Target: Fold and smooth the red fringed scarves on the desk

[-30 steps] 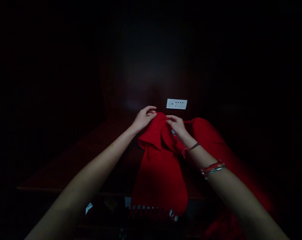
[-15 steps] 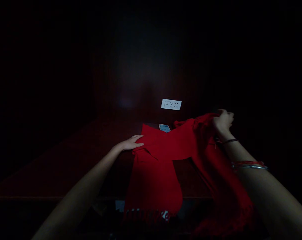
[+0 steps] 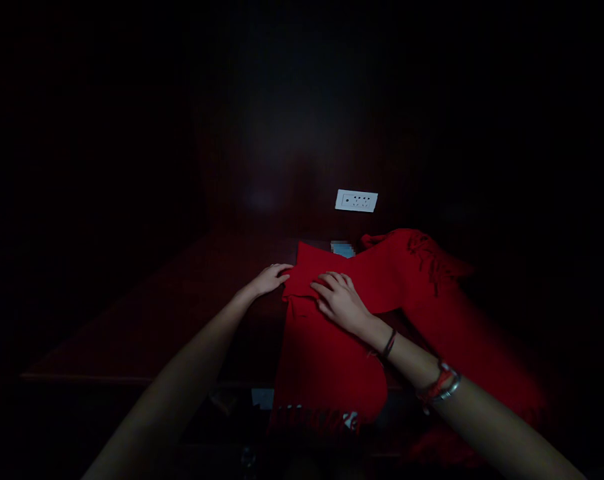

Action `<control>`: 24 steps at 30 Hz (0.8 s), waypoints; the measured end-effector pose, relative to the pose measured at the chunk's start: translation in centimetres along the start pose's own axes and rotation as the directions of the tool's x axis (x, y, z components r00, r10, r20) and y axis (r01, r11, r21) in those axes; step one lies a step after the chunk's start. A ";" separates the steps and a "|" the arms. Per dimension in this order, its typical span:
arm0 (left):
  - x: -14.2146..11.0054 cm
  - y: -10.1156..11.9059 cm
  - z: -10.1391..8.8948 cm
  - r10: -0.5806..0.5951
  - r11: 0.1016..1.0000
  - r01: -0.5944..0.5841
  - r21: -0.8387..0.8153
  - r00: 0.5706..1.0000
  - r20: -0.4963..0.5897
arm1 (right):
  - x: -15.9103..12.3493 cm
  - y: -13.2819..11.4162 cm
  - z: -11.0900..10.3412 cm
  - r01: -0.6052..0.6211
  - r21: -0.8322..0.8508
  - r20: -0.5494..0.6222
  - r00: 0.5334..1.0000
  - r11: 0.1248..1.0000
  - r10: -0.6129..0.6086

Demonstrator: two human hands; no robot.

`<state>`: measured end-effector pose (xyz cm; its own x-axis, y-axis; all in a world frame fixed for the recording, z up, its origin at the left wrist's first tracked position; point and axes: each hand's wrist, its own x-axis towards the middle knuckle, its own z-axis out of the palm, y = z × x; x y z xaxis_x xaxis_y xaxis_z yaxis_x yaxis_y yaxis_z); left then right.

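Note:
A red scarf (image 3: 332, 360) with fringed ends lies across the dark table, one end hanging over the front edge and another length spreading to the right. My left hand (image 3: 272, 279) rests at the scarf's left edge, fingers stretched out and thumb apart, the tips touching the cloth. On the folded middle part lies my right hand (image 3: 343, 303), palm down with its fingers spread; nothing is held in it. A fringed end of the scarf is draped at the far right, away from both hands.
Behind the scarf a phone-like blue screen (image 3: 343, 249) shows on the table. A white socket plate (image 3: 357, 201) is fixed to the back wall. The wooden table's front edge (image 3: 87, 378) runs below my arms; underneath, shapes are too dark to name.
My right hand has let go of the scarf at the right and come left onto its middle. The fringed end now lies loose there. My left hand stays at the left edge.

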<state>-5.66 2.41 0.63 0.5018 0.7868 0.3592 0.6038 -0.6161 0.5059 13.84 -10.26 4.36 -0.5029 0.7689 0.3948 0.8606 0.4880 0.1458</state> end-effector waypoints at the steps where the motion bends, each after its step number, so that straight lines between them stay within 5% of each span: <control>1: 0.1 -0.2 0.2 -0.015 1.000 0.014 -0.019 1.000 -0.012 | 0.2 -0.3 -0.1 0.028 -0.017 -0.027 0.999 0.999 -0.028; 7: 0.5 -0.6 0.3 -0.116 0.985 0.105 -0.138 0.991 -0.073 | 3.1 -2.1 0.8 0.115 -0.014 -0.024 0.993 0.993 -0.115; 15: 0.7 -0.5 -0.4 -0.058 0.993 0.075 0.091 0.982 -0.181 | 1.1 -4.8 1.1 0.405 0.132 -0.083 0.914 0.905 -0.397; 21: 0.9 -0.2 -0.7 -0.273 0.961 0.263 -0.084 0.951 -0.142 | -0.3 -2.5 -0.1 0.230 0.279 -0.145 0.970 0.932 -0.195; 24: 0.6 -0.2 -1.2 -0.355 0.909 0.344 -0.234 0.935 -0.005 | -1.2 -0.6 0.9 0.149 0.299 -0.082 0.988 0.942 -0.130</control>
<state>-6.20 3.09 1.68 0.2520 0.9544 0.1603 0.5767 -0.2811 0.7670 13.82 -11.13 3.01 -0.6026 0.6622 0.4454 0.7118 0.6983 -0.0752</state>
